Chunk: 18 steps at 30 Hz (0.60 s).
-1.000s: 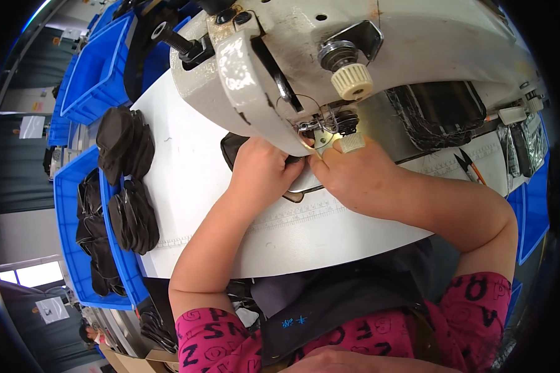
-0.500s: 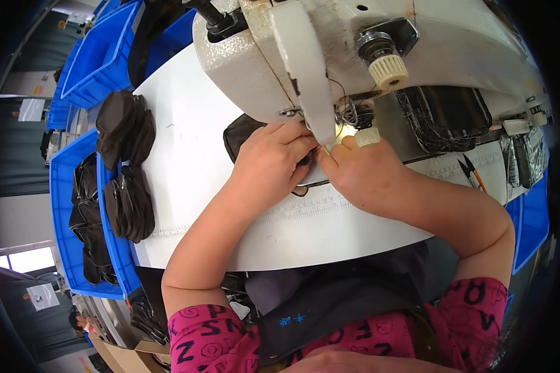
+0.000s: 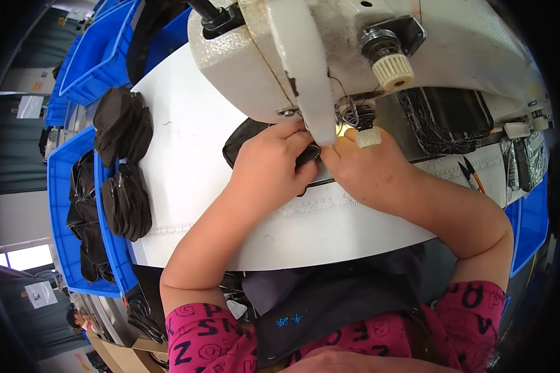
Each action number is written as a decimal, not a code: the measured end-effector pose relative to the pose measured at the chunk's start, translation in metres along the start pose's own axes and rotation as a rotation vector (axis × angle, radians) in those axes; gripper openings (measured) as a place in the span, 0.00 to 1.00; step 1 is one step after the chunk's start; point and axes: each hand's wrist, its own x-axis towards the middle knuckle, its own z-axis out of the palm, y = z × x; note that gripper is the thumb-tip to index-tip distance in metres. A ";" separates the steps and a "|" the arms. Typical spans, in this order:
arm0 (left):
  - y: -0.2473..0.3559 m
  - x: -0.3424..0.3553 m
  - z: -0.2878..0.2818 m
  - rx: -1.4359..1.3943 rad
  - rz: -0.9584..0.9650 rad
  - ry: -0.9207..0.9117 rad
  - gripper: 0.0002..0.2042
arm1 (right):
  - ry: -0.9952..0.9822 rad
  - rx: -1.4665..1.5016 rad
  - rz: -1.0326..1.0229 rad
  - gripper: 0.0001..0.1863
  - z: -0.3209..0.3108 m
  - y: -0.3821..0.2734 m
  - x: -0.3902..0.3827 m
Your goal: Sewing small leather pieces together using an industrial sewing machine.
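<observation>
My left hand (image 3: 269, 160) is closed on a black fabric pouch (image 3: 241, 140), which sticks out to the left beneath the sewing machine head (image 3: 249, 81). A curled zipper edge (image 3: 308, 155) of the pouch shows by my left thumb. Close beside it, my right hand (image 3: 370, 166) has its fingers bent and pressed together at the lit needle area. Its fingertips are partly hidden behind the machine's white guard (image 3: 305, 68) and a cream knob (image 3: 368, 137), so what they pinch is out of sight.
Stacked black pouches (image 3: 123, 127) lie at the white table's (image 3: 186, 143) left edge, beside a blue bin (image 3: 59, 205) of more. Right of the machine head are a pile of black fabric panels (image 3: 448, 118), thread snips (image 3: 471, 174) and a clear plastic packet (image 3: 522, 163). A printed ruler crosses the table.
My left fingers have shifted slightly, and more of the curled zipper edge shows between my hands. The small tan-edged piece below my left hand is now mostly hidden.
</observation>
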 end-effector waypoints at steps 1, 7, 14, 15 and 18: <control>-0.004 0.001 -0.003 -0.002 0.000 -0.001 0.20 | 0.026 -0.004 -0.003 0.10 -0.001 0.000 0.001; -0.025 0.010 -0.015 -0.244 -0.046 -0.239 0.20 | 0.040 -0.005 -0.002 0.09 0.004 0.000 0.000; -0.018 0.003 -0.004 -0.005 0.057 -0.088 0.19 | 0.052 0.001 0.008 0.08 -0.001 0.000 0.003; -0.017 0.002 -0.004 -0.020 0.036 -0.076 0.19 | 0.055 0.004 0.005 0.08 -0.003 0.000 0.004; -0.014 0.000 -0.002 -0.066 0.032 -0.048 0.19 | 0.026 0.013 0.012 0.08 -0.007 0.000 0.004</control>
